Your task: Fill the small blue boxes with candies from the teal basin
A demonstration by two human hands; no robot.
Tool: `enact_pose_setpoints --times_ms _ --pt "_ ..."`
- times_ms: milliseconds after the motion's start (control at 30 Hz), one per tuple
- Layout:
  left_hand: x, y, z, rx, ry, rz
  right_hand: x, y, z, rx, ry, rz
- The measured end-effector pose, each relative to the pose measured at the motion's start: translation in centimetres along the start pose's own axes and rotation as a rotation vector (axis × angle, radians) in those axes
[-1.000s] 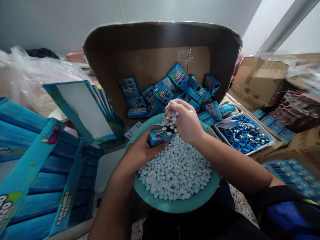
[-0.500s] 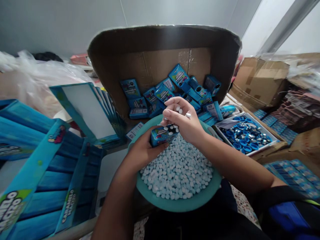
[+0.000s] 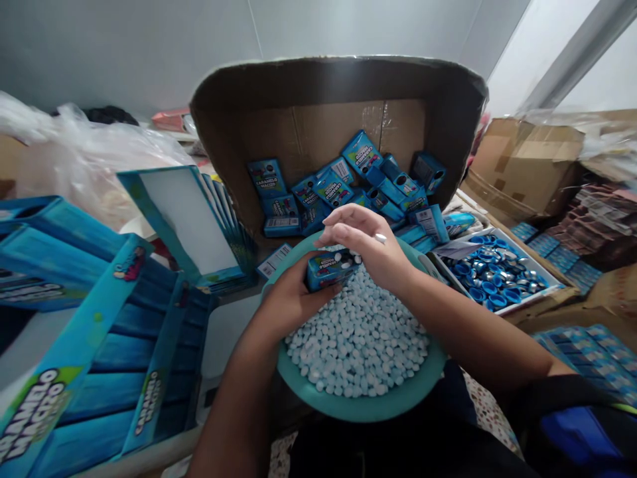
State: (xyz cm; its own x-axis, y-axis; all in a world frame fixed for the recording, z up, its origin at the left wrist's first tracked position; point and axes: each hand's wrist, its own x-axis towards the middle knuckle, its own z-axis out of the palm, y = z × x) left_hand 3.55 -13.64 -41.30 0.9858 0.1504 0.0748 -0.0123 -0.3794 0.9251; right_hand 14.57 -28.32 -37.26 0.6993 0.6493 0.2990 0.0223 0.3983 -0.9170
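My left hand (image 3: 293, 297) is closed around a small blue candy box (image 3: 328, 269) printed with lettering, held tilted over the basin. White candies (image 3: 343, 257) show at the box's open top. My right hand (image 3: 365, 242) is cupped just above that opening, fingers curved together. One white candy (image 3: 381, 238) shows at the base of its thumb; the inside of the palm is hidden. Beneath both hands, a green basin (image 3: 343, 408) holds a heap of pale blue and white candies (image 3: 363, 345).
Behind the basin, a cardboard box (image 3: 338, 123) lies open towards me with several blue candy boxes (image 3: 333, 188) inside. A white tray (image 3: 497, 309) of blue and silver caps (image 3: 492, 272) is at right. Blue display cartons (image 3: 94, 338) stand at left. A brown carton (image 3: 527, 156) sits farther right.
My right hand has turned further over the box opening and its fingers have closed up. The candies seen in its palm before are mostly out of sight. The view has shifted slightly left.
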Motion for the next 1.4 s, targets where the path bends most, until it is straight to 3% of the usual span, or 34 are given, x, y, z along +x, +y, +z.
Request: enact_pose_setpoints --times_ms 133,300,467,567,767,933,1100,1233,1400 --pt "0.1 0.6 0.0 0.05 0.018 0.032 0.2 -0.5 -0.9 -0.214 -0.192 0.055" --pt "0.0 0.6 -0.2 0.031 0.006 -0.014 0.2 -1.1 -2.5 -0.495 -0.394 0.018" --pt "0.1 0.5 0.1 -0.003 0.039 -0.021 0.4 -0.7 -4.1 -0.502 -0.451 0.054" --pt "0.1 0.6 0.1 0.012 0.052 -0.002 0.4 -0.9 -4.6 -0.481 -0.482 -0.02" --pt "0.0 0.3 0.1 -0.031 0.033 -0.028 0.1 -2.2 -4.7 -0.58 -0.721 -0.131" --pt "-0.1 0.0 0.1 0.037 0.04 0.007 -0.3 -2.7 -4.9 -0.568 -0.822 -0.174" --pt "0.0 0.2 0.1 0.0 0.053 0.008 -0.7 -2.7 -4.7 -0.661 -0.756 -0.181" --pt "0.0 -0.1 0.2 -0.019 0.054 -0.005 -0.6 -2.2 -4.7 -0.636 -0.564 -0.255" --pt "0.1 -0.8 0.2 -0.027 0.062 -0.05 -0.2 -1.0 -5.8 -0.732 -0.322 -0.084"
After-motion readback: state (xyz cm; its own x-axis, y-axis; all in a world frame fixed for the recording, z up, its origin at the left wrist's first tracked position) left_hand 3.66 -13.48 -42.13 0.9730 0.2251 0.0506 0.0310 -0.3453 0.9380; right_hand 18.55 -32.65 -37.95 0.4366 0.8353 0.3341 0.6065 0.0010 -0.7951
